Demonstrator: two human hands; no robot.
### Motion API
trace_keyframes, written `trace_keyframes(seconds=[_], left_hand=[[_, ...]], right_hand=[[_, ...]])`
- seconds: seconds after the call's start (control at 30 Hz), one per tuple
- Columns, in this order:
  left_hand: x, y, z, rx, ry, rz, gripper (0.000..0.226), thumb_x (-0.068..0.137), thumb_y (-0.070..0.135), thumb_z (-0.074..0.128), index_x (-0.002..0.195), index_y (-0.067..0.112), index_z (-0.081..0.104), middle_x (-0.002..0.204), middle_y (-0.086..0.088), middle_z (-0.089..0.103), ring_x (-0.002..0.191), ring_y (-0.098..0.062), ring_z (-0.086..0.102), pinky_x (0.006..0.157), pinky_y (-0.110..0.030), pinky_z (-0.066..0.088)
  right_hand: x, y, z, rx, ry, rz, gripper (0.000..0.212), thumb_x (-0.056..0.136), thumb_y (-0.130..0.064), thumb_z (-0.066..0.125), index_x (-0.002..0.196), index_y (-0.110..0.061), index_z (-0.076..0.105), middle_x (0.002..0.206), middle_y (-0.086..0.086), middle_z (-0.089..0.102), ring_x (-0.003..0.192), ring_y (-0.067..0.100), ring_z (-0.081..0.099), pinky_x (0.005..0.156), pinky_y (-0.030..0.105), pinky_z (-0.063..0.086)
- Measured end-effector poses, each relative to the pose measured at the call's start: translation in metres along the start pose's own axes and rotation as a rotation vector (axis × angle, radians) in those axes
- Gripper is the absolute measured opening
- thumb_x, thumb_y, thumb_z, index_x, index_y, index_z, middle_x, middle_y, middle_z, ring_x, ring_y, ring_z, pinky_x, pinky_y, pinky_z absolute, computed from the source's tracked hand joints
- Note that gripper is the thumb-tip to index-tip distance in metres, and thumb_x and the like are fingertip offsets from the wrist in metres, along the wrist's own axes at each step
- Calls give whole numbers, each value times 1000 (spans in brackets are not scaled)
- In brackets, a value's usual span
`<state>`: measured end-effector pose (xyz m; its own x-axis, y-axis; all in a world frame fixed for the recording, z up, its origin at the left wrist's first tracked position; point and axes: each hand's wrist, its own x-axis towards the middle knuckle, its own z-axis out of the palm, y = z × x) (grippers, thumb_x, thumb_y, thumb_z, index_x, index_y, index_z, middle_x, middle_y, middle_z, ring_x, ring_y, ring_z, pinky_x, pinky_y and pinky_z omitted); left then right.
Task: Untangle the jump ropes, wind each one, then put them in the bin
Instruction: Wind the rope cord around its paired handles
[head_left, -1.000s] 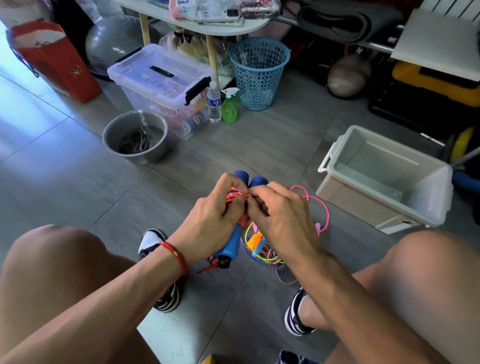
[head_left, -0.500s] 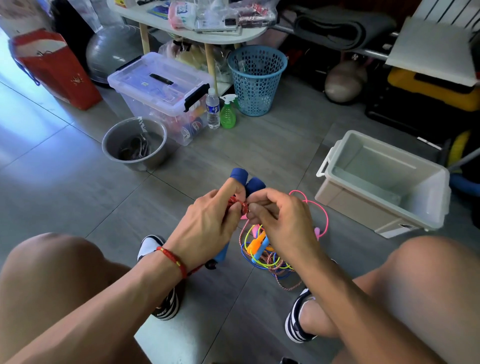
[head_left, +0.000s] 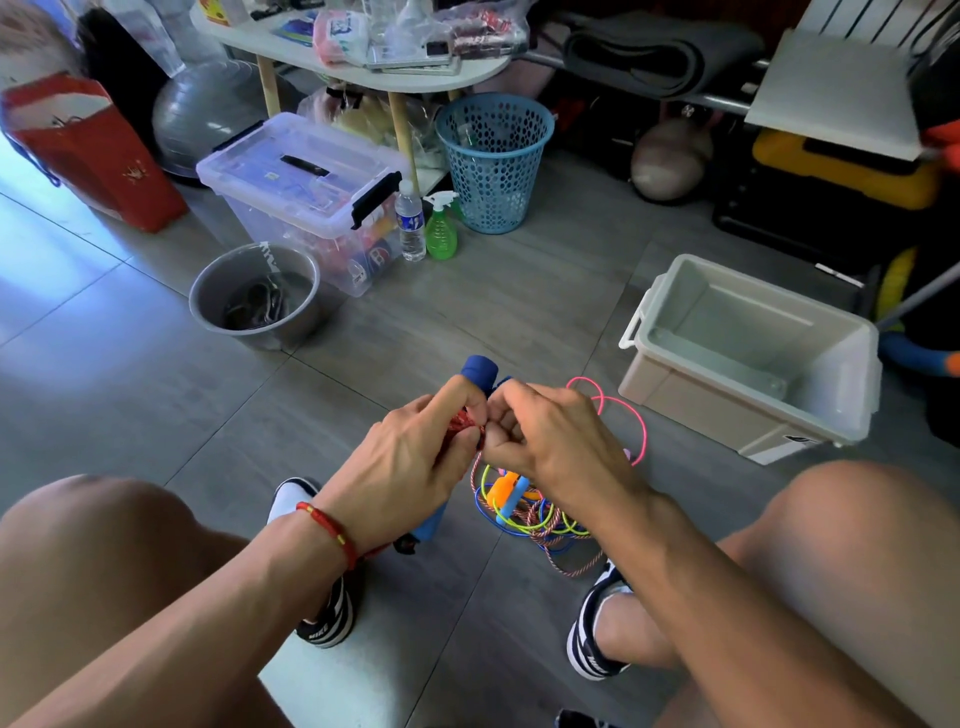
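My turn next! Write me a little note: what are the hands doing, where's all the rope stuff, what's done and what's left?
Left hand: grips the blue handles with the red rope wound round them.
Right hand: fingers pinch the red rope's end at the wraps.
Rope pile: green, blue, pink and speckled ropes lie tangled on the floor between the feet.
Bin: open, to the right, nothing visible in it.
Done: red rope nearly wound.
Left: finish the red rope and drop it in the bin, then untangle, wind and bin the others.
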<state>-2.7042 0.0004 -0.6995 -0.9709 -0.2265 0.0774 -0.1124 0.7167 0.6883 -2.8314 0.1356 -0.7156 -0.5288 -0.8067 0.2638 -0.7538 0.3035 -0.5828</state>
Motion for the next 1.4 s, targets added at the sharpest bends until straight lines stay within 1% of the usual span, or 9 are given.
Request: trace_keyframes(seconds=[0.2, 0.47, 0.57, 0.63, 0.77, 0.93, 1.1, 1.3, 1.4], left_hand=[[-1, 1, -7, -114, -64, -10, 16, 100, 17, 57, 109, 28, 49, 79, 2, 67, 70, -19, 60, 67, -29, 51], [5, 0, -8, -212, -3, -63, 13, 100, 14, 58, 109, 21, 51, 84, -1, 69, 71, -19, 65, 67, -29, 54], [6, 2, -7, -207, -9, -46, 17, 99, 12, 60, 110, 19, 49, 86, 0, 70, 74, -18, 67, 66, -20, 51], [7, 3, -6, -224, -23, -45, 23, 99, 13, 61, 114, 20, 45, 92, -1, 69, 75, -21, 67, 69, -27, 54], [11, 6, -2, -352, -18, -138, 47, 93, 13, 68, 122, 25, 33, 98, -2, 69, 72, -29, 65, 71, -48, 58], [15, 4, 3, -261, 6, -187, 54, 84, 17, 76, 123, 26, 40, 86, 2, 71, 66, -25, 58, 67, -37, 52], [18, -3, 5, -106, 21, -207, 48, 82, 25, 76, 123, 24, 50, 83, 8, 69, 63, -8, 60, 60, -14, 44], [17, -3, 16, -58, 24, -248, 40, 83, 30, 76, 119, 24, 58, 80, 8, 66, 68, -4, 61, 58, -12, 44], [17, -3, 19, -88, 47, -242, 37, 80, 32, 79, 111, 25, 61, 82, 8, 69, 69, -5, 63, 60, -12, 45]], right_hand=[[5, 0, -19, -185, 95, -37, 5, 78, -15, 63, 82, -16, 61, 66, -2, 57, 58, 29, 56, 54, 39, 49], [-4, 5, -11, 213, -56, 95, 19, 85, -41, 77, 92, -27, 67, 84, -14, 53, 74, 4, 56, 66, 21, 45], [-2, 8, -9, 302, -24, 183, 18, 81, -33, 82, 84, -26, 66, 81, -8, 55, 71, 9, 54, 65, 24, 45], [-1, 9, -12, 308, -34, 210, 20, 79, -30, 83, 79, -29, 63, 81, -8, 53, 73, 9, 51, 68, 27, 43], [-4, 5, -12, 125, -8, 208, 21, 84, -32, 77, 83, -34, 56, 102, -13, 44, 107, 11, 40, 87, 32, 29], [-11, 4, -17, 179, -23, 201, 20, 86, -26, 76, 82, -26, 56, 127, -10, 30, 131, 14, 32, 103, 34, 30], [-13, 5, -17, 92, -66, 148, 22, 90, -25, 71, 80, -25, 52, 123, -11, 29, 125, 16, 34, 100, 44, 36], [-18, 12, -9, 50, -69, 239, 18, 87, -46, 65, 87, -29, 59, 134, -2, 36, 131, 19, 32, 105, 44, 35], [-17, 13, -9, 82, -75, 230, 19, 88, -41, 72, 85, -26, 61, 135, -3, 38, 130, 16, 31, 104, 40, 32]])
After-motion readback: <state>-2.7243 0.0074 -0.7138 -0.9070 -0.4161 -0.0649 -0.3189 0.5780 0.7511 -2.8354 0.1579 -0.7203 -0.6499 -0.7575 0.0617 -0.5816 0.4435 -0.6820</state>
